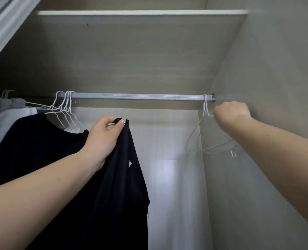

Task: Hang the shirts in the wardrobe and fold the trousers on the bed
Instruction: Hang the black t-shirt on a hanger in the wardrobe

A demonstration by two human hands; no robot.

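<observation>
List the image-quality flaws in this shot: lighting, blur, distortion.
Head view: dim, flat light; the black shirt loses its folds; a pale glare patch on the wardrobe's back panel; the right hand and the hangers it reaches are motion-blurred; the shelf edge bows from wide-angle distortion.

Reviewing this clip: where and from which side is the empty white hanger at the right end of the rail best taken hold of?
Grip the empty white hanger at its neck, just under the hook, coming from the front right, as the right hand does. The hook loops over the rail, so it must lift up and off, and the wardrobe side wall crowds its thin, splayed shoulders.
</observation>
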